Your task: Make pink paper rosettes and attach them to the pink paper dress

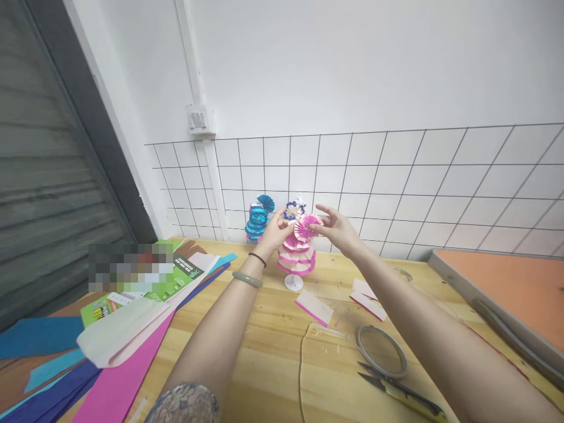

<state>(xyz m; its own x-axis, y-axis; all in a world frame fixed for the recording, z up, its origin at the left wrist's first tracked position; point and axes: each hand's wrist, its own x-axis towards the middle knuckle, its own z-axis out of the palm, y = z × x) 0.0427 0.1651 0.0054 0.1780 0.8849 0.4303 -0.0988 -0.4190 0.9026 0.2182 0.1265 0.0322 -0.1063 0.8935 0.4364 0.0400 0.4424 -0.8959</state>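
Note:
A pink and white tiered paper figure [296, 258] stands upright on a small white round base. My left hand [278, 230] touches its upper left side, fingers bent around the edge; what they hold, if anything, is hidden. At the upper right of the figure, my right hand [337, 230] pinches the edge of a pleated pink paper fan [305, 228] between thumb and a finger, with the index finger raised. Behind the fan a white and dark blue rosette [294, 210] shows near the top.
A blue paper figure [257, 223] stands behind left. Coloured paper sheets [127, 373] and a green packet [176, 282] lie left. Folded strips [315, 307], a tape roll [381, 351] and scissors [400, 390] lie nearer. An orange board [502, 288] is at right, a wire grid behind.

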